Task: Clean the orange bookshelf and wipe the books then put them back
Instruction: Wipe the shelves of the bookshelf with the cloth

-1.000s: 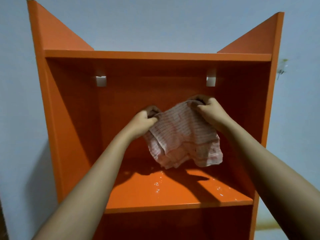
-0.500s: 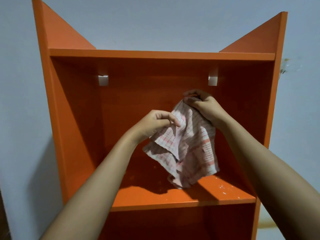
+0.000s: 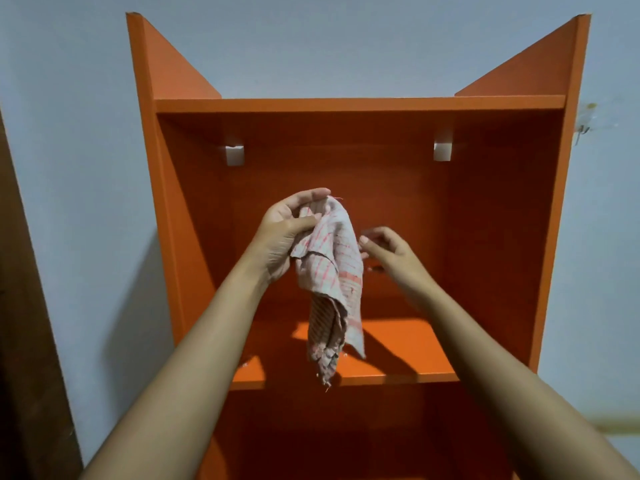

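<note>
The left hand (image 3: 287,233) pinched the cloth (image 3: 334,271) by its top, limp above the shelf (image 3: 398,341) (light, soft, probably best bunched into a wad); the right hand (image 3: 388,251), loosely curled, held nothing beside it.

1 head-worn wide-angle camera faces forward, close to the orange bookshelf (image 3: 398,188), looking into its upper compartment.

Bare forearms (image 3: 194,358); left hand (image 3: 284,237) bare; right hand (image 3: 389,251) bare.

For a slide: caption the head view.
Left hand holds a checked cloth before the orange bookshelf; right hand beside it.
</note>
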The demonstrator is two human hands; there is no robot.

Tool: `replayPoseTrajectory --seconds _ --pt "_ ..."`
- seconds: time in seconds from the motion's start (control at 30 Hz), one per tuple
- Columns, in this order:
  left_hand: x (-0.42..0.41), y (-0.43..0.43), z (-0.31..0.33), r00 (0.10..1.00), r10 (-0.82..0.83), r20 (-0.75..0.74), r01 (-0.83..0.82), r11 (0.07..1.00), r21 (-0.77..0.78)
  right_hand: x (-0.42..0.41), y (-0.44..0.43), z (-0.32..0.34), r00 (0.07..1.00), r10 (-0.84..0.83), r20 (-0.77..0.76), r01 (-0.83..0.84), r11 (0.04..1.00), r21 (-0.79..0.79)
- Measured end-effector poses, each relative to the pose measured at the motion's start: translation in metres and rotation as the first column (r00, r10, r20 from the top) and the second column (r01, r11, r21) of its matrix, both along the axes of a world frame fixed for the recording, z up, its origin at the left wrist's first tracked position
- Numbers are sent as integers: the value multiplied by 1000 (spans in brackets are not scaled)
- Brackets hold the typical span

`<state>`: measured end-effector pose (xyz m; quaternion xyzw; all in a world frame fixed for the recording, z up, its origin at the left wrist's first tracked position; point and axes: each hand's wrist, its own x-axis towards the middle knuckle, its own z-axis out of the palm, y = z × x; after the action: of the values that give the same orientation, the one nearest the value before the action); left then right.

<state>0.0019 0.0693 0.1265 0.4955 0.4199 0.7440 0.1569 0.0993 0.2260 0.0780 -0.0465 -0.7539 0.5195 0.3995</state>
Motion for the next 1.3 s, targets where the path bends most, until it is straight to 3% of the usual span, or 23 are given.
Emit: replayPoseTrajectory --seconds 0.2,0.43,0.63,0.73,0.8,0.9,1.0,1.13,1.23,1.3 --pt "-13 -14 -7 982 2 187 -41 978 205 6 -23 -35 999 54 -4 -54 997 -49" --pt "-23 -23 -15 961 60 269 -130 959 252 -1 -43 -45 979 202 -17 -202 960 -195" --pt "-19 -28 -13 950 -10 311 -84 954 287 -17 -58 -58 968 226 104 -217 971 -97" --pt "-19 -31 -13 962 -11 273 -67 960 272 -21 -66 -56 961 276 6 -273 954 -124" --pt "-21 -35 -14 968 29 249 -91 966 243 -21 -63 -51 955 272 -120 -293 929 -228" --pt "-26 -42 -19 957 169 234 -211 964 165 -13 -55 -35 948 163 -274 -259 893 -368" --pt "-32 -46 -27 929 328 171 -336 942 22 -1 -40 -19 947 30 -321 -189 859 -476" --pt "-23 -39 -34 924 371 95 -364 928 -75 19 -17 -3 978 -69 -195 -22 902 -430" --pt "-18 -30 -34 924 382 -2 -380 918 -115 44 -11 11 995 60 -74 -83 934 -348" --pt "-22 -25 -34 900 420 -117 -435 887 -156 58 -2 17 992 77 98 -53 972 -229"
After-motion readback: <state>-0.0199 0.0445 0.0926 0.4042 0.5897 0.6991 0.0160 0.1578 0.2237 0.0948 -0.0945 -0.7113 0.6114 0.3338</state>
